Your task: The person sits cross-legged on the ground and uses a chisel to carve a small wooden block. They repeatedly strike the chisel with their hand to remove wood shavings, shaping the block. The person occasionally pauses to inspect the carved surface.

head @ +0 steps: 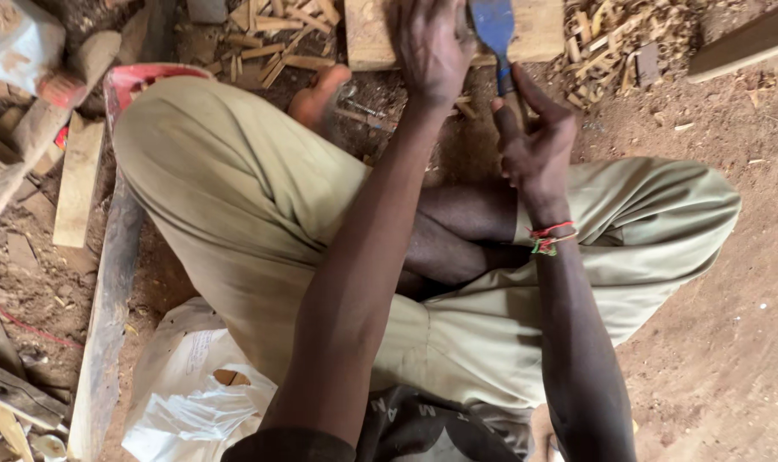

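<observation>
Head view of a person seated cross-legged on a dirt floor [714,325], wearing khaki trousers [260,214].

The right hand [536,145], at upper centre-right of the frame, is closed around the handle of a chisel [496,34]. The handle is hidden inside the fist. The tool's long axis runs nearly vertical in the frame, and its broad blue blade points toward the top edge, away from the person. Whether the blade tip meets the wood cannot be told, as it passes out of the frame. A red and green thread band [550,238] circles the right wrist.

The left hand [431,43], at top centre, lies palm down with its fingers loosely curled on a pale wooden block [367,38], just beside the blade on its left. The block lies flat on the floor at the top edge, and its far side is cut off by the frame.

A bare foot [320,98] rests just below the block, left of the left forearm. Split wood chips [607,38] are heaped at upper right, and more lie at upper centre-left. Rough planks [76,180] fill the left edge. A white plastic bag [192,402] lies at lower left, touching the trousers.
</observation>
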